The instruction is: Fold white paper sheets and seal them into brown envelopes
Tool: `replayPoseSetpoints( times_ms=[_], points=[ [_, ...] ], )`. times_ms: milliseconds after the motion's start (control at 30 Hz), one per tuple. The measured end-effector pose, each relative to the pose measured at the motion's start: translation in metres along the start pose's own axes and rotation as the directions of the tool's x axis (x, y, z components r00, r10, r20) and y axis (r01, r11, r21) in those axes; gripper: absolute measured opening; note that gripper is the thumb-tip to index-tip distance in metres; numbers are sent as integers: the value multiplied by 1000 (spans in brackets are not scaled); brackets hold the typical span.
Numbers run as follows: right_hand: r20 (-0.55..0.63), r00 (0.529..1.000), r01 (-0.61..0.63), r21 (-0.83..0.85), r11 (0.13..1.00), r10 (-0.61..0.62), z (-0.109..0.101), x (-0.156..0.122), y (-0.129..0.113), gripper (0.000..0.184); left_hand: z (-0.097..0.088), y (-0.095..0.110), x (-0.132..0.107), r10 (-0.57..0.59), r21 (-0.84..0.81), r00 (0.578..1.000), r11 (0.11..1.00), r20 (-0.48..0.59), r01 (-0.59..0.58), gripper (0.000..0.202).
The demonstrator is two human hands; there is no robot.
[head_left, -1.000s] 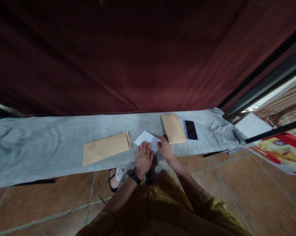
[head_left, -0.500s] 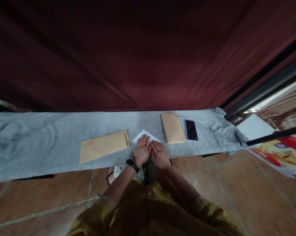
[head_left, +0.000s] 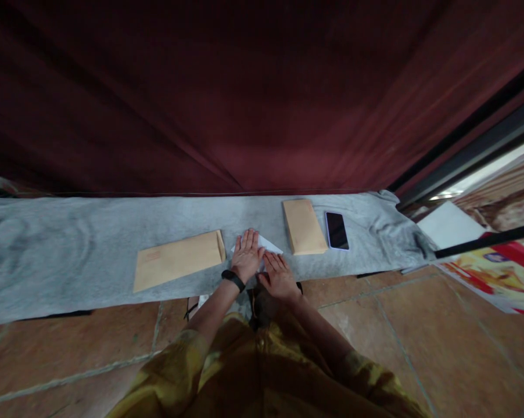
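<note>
A folded white sheet of paper (head_left: 269, 244) lies on the grey cloth, its far corner pointing away from me and much of it covered by my hands. My left hand (head_left: 247, 256), with a black band at the wrist, rests flat on the paper's left part, fingers stretched forward. On the near right part lies my right hand (head_left: 280, 276), palm down, its fingers extended and the thumb apart. To the left is a long brown envelope (head_left: 179, 259) with its open end toward the paper. A stack of brown envelopes (head_left: 305, 227) lies to the right.
A smartphone (head_left: 337, 231) with a dark screen lies right of the stack. Grey cloth (head_left: 92, 226) covers the narrow bench. Behind it hangs a dark red curtain (head_left: 262, 116). A colourful printed box (head_left: 497, 270) and a black metal bar (head_left: 484, 239) are at the right, above the tiled floor.
My left hand has shifted left and a little forward over the paper, baring its middle. My right hand has drawn slightly back, its thumb now spread. The view has shifted slightly.
</note>
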State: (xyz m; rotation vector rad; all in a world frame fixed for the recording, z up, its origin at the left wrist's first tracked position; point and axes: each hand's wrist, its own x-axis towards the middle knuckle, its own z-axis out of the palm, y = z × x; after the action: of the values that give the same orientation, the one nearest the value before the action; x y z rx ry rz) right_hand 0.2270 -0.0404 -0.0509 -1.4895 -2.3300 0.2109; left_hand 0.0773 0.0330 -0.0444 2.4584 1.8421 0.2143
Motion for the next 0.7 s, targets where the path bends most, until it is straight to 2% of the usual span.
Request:
replayPoseSetpoints(
  times_ms=[167,433,700],
  points=[
    [17,999,38,-10,999,-38,-9,1,-1,48,-3,1,2,-39,17,999,999,-29,39,63],
    [9,996,88,-30,996,-87,-20,-3,11,37,-6,2,-2,-48,2,998,999,-38,48,61],
    [-29,999,16,-16,1000,-16,-4,-9,-2,44,-4,10,-1,80,-73,997,994,21,-79,55]
  ],
)
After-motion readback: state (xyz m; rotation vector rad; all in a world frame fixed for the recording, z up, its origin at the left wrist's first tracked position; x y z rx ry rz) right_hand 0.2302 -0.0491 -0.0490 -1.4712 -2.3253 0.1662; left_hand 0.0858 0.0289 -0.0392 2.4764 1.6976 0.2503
